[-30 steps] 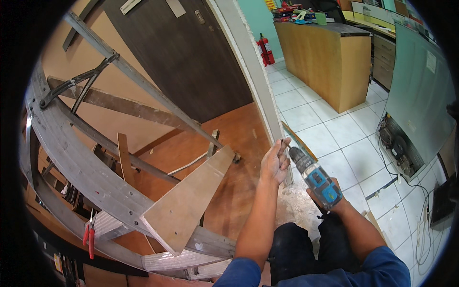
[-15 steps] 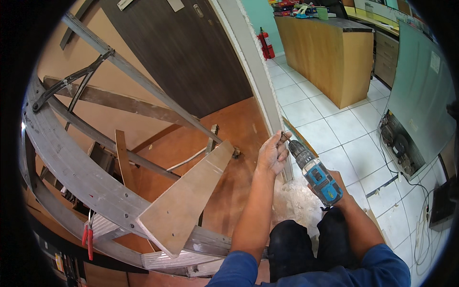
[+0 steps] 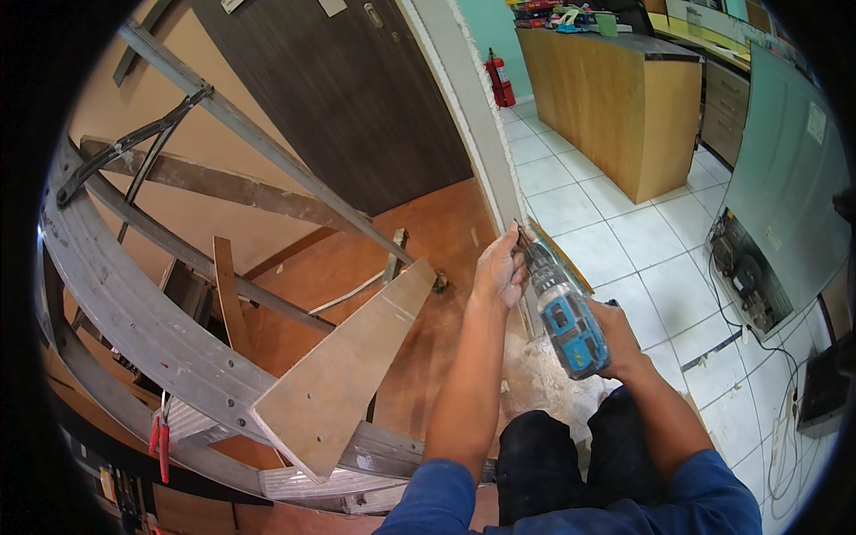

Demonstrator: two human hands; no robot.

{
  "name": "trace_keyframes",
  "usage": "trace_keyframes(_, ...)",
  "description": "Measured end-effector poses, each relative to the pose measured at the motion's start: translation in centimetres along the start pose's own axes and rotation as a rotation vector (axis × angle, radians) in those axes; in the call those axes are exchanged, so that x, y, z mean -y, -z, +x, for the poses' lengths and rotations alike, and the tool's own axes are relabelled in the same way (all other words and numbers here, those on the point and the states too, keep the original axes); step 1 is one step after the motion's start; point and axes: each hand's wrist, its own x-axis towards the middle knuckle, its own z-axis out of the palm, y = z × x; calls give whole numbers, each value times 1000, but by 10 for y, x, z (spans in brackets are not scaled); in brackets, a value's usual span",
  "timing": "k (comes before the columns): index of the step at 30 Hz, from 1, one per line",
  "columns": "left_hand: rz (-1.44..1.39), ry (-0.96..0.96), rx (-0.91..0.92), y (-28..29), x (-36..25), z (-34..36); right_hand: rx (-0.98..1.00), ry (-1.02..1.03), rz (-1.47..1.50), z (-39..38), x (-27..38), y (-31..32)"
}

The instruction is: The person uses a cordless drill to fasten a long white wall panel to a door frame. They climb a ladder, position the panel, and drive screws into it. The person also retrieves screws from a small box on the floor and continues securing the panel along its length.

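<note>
White tiles [image 3: 637, 234], blue-and-black drill [image 3: 572, 332] (dark chuck [image 3: 542, 264]), slanting

- The left arm [image 3: 465, 383] reaches out in front.
- The left hand [image 3: 499, 272] has curled fingers, with the fingertips at the front.
- The right arm [image 3: 667, 412] slants inward.
- The right hand [image 3: 617, 337] is curled in a grip, closer to the body than the left hand.
- The hands are near each other, but apart.
</note>
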Motion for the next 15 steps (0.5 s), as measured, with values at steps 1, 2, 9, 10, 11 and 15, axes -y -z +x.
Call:
trace_keyframes(1, -1, -7, -19, -2, -2, 3, -7, 3, -19, 3, 4, 0)
trace_keyframes(2, -3, 3, -36, -2, -4, 6, -15, 7, -38, 7, 6, -2)
trace_keyframes(9, 21, 24, -56, 1, -7, 14, -32, -1, -23, 19, 3, -8)
trace_keyframes(10, 33, 32, -71, 2, -5, 15, -27, -11, -24, 21, 2, -9)
trace_keyframes(11, 37, 51, -91, 4, -4, 17, -28, -32, -8, 22, 0, -9)
trace_keyframes(15, 34, 25, -64, 11, -2, 25, -27, -49, 14, 26, 1, -13)
